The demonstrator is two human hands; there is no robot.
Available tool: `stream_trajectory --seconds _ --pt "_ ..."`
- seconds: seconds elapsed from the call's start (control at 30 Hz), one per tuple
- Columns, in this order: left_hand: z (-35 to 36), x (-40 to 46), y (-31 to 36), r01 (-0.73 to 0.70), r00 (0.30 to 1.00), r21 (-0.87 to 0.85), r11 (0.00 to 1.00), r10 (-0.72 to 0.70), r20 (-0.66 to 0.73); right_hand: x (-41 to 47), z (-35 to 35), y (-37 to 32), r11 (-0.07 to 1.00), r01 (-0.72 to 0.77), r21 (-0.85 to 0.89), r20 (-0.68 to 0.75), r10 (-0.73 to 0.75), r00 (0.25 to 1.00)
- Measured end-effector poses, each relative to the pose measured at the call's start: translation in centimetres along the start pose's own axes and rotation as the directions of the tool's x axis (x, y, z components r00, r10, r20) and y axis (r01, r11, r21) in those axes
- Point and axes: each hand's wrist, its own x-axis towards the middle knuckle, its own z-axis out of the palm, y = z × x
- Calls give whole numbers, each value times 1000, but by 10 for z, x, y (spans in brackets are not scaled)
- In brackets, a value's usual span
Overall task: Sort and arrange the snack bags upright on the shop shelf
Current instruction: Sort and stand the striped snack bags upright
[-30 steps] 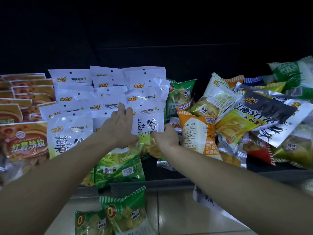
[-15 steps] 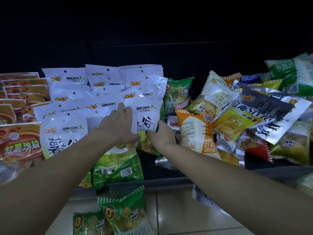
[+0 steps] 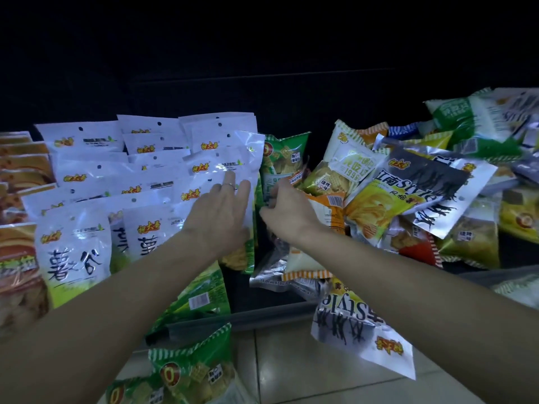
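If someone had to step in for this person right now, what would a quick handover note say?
Left hand: flat, fingers straight, pressing the rightmost white bag upright.
Right hand: fingers curled at the orange bag; whether they grip it cannot be told.
Done: white bags stand in rows on the left of the shelf.
Left: the jumbled pile on the right is unsorted; a green bag and a grey-and-white bag hang over the shelf edge.

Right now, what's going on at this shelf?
A person is tidying snack bags on a shop shelf. The left hand presses flat against the upright white bags, steadying the row. The right hand curls at the row's right edge; what it grips is unclear. The jumbled pile on the right is unsorted, and a green bag hangs below the shelf.
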Motion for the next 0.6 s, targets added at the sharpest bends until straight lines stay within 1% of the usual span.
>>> stream_trajectory --seconds 0.07,0.1,0.13,0.2,0.27,0.3,0.4,0.47,0.5,0.6 --pt "-1 5 19 -107 994 -108 988 107 -5 0 -20 8 999 34 -30 -107 -37 994" --pt "-1 8 28 -129 990 -172 977 137 34 -1 -29 14 996 54 -75 -170 -66 983" --pt "0 13 37 -104 984 -249 963 136 113 -3 -36 21 989 72 -130 -222 -100 970" --pt "1 20 52 17 942 -367 930 109 319 -8 -46 37 966 90 -243 -263 -155 952" --pt "6 26 66 116 878 -394 912 92 470 -15 -50 54 937 83 -339 -231 -168 958" --pt "10 27 71 144 850 -395 907 91 519 -18 -51 61 923 79 -377 -208 -167 964" --pt "21 31 79 237 799 -443 865 86 595 -25 -54 79 900 38 -435 -191 -133 973" --pt "25 33 78 276 780 -486 829 102 618 -27 -59 85 914 -5 -407 -170 -71 983" --pt "28 33 78 287 780 -497 819 102 617 -27 -60 86 921 -17 -389 -136 -39 990" --pt "35 37 77 330 815 -532 780 50 577 -29 -57 82 919 -33 -393 -22 26 999"
